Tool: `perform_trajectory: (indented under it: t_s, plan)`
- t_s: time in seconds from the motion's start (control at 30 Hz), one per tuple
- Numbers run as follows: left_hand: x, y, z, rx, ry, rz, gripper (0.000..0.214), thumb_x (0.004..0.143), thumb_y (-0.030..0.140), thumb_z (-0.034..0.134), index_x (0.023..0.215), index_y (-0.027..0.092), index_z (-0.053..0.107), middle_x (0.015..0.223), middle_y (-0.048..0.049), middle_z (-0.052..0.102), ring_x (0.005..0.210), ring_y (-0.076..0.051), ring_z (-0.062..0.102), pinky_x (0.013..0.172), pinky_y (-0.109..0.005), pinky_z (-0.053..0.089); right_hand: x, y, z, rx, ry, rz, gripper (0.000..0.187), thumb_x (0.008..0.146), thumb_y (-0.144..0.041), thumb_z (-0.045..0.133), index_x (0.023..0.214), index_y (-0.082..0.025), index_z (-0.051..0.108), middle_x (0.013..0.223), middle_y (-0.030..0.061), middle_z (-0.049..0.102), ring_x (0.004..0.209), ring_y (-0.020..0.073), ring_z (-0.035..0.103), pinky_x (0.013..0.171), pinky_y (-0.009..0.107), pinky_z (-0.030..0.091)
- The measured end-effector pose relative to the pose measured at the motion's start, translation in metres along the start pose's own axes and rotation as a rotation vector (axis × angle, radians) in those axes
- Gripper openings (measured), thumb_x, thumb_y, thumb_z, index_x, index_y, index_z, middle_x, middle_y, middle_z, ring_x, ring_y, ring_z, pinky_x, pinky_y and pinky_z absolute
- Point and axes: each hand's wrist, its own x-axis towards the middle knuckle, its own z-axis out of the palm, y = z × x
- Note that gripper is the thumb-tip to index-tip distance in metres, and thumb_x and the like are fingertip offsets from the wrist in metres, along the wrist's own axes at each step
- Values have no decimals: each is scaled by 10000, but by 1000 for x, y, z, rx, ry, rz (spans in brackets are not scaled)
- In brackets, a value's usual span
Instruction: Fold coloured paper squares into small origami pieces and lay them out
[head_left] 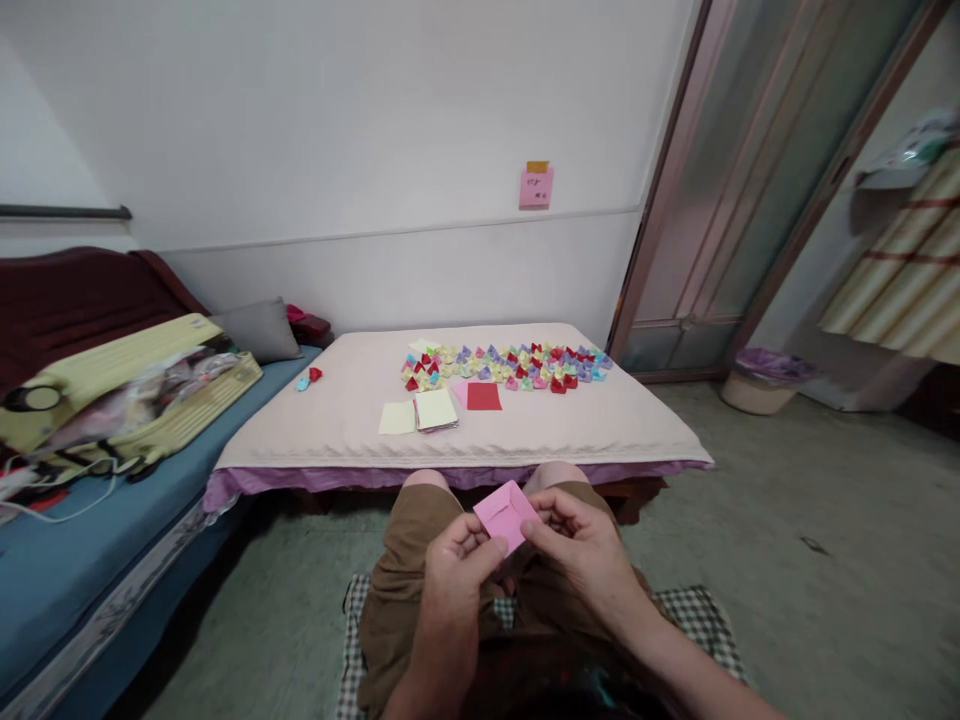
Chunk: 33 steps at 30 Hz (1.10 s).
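Observation:
A pink square of paper [505, 514], partly folded with a flap along its upper edge, is held above my lap. My left hand [463, 560] pinches its lower left side between thumb and fingers. On the right side, my right hand [574, 540] grips the edge with its thumb on top. Beyond my knees, a stack of pale yellow paper squares [435, 409] lies on the low covered table, a single yellow sheet [397, 418] beside it. A red paper square [484, 397] rests to the right of the stack, over a pink one.
Many small folded paper pieces [517, 362] in several colours sit in rows at the table's back. Two more, red and blue [309, 378], lie at its left. An open yellow suitcase [150, 385] rests on the blue bed [82, 540]. A bin [766, 385] stands at right.

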Motion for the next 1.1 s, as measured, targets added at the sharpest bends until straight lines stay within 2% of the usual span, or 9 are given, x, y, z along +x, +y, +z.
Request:
perform_trajectory:
  t_s: [0.07,0.17,0.27,0.4,0.53,0.63,0.73,0.93,1.1]
  plan:
    - [1,4,-2,44,-35,-4,208,695,312,734,747,120,676,541,21,578,450,-68,474,447,-170,372,0,-2,-4,-22,-67,19,123,735,-276,717,805,-178,689,685,13,665,600,152,568,581,265,440]
    - [4,4,-6,102,-31,-2,281,742,382,696,668,114,659,449,30,520,383,-60,434,385,-166,309,1,-5,-6,-34,-154,49,94,746,-260,696,787,-177,677,634,-2,641,553,140,545,542,256,421]
    - [6,-1,-9,129,-7,12,245,707,352,727,675,114,678,415,40,510,349,-58,420,364,-169,295,0,-7,-4,-54,-133,15,84,736,-247,701,785,-179,690,638,-9,631,556,135,530,535,247,406]
    - [6,-5,-12,147,6,97,168,676,228,734,818,139,730,457,35,573,383,-76,477,401,-181,361,-4,-9,-4,-58,-109,-82,60,754,-242,702,787,-205,737,674,6,641,608,154,552,570,264,422]
    - [2,-2,-11,110,-36,190,72,682,147,674,684,169,742,496,14,607,422,-95,523,428,-199,398,-7,-14,-12,-93,-190,-254,108,796,-262,686,818,-244,789,705,41,649,664,189,595,603,299,451]
    - [-3,5,-8,88,-79,256,121,674,124,665,584,185,719,569,4,628,458,-99,544,453,-209,415,-9,-17,-19,-136,-268,-339,142,832,-283,659,858,-284,798,754,52,650,690,191,611,612,303,466]
    - [-8,11,-6,104,-106,281,161,707,114,630,594,191,714,621,3,627,499,-106,560,498,-220,433,-9,-18,-25,-194,-317,-379,171,862,-304,626,893,-304,794,796,57,649,728,191,619,640,303,472]
    - [-13,19,-5,175,-133,278,205,748,91,566,627,183,702,651,1,621,544,-115,571,559,-230,441,-11,-24,-29,-228,-388,-370,210,876,-269,602,1019,-274,756,861,71,677,805,208,629,721,322,484]
    - [-11,14,-8,175,-135,246,155,764,120,593,692,186,713,594,6,633,532,-117,569,548,-220,439,-12,-33,-24,-198,-296,-281,187,844,-284,623,971,-226,748,832,66,701,775,211,631,714,316,480]
